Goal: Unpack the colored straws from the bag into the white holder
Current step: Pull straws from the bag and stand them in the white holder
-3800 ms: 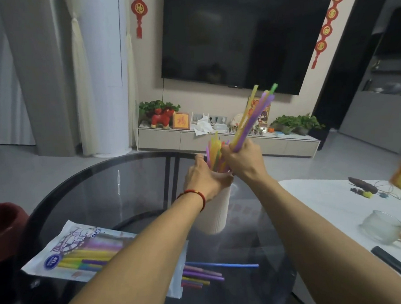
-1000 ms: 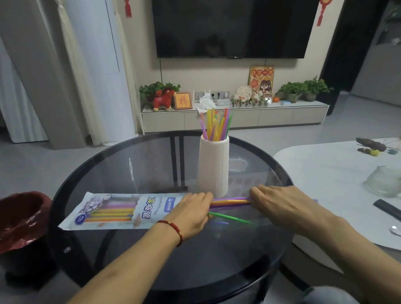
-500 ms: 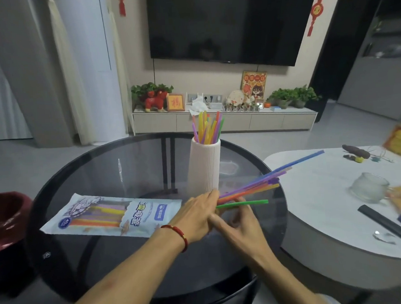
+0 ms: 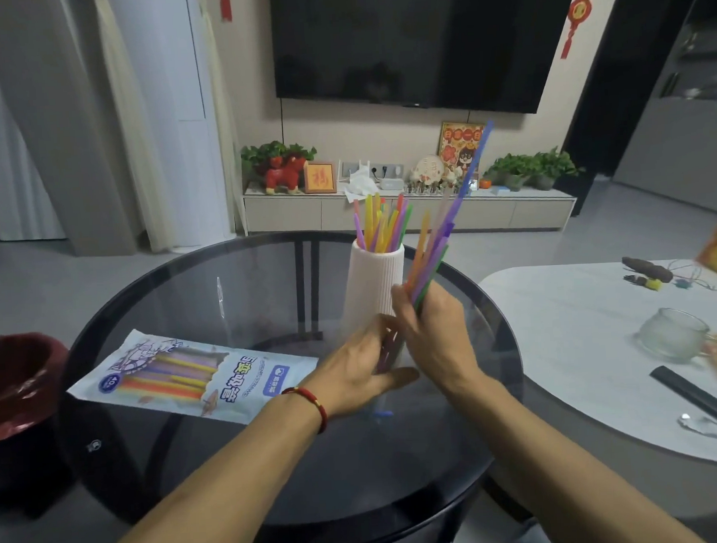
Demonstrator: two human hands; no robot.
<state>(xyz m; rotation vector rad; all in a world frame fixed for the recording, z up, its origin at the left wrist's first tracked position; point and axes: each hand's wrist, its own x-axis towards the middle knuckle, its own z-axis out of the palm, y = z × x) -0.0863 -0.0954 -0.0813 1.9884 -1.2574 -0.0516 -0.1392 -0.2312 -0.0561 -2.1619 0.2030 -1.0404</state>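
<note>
A white ribbed holder (image 4: 376, 285) stands on the round dark glass table (image 4: 191, 288) with several colored straws sticking out of its top. My right hand (image 4: 434, 329) grips a bundle of colored straws (image 4: 438, 242), tilted up and to the right, just right of the holder. My left hand (image 4: 362, 370) is in front of the holder's base, its blurred fingers touching the bundle's lower ends. The straw bag (image 4: 188, 375) lies flat on the table to the left, with straws showing through it.
A dark red bin (image 4: 14, 385) stands at the left of the table. A white table (image 4: 601, 341) at the right carries a glass cup (image 4: 669, 334) and a black bar (image 4: 700, 398). Behind are a TV and a low cabinet (image 4: 408, 214).
The bundle was pulled out of the bag flat on the table and has swung up from near level to steeply tilted beside the holder. Both hands rose with it.
</note>
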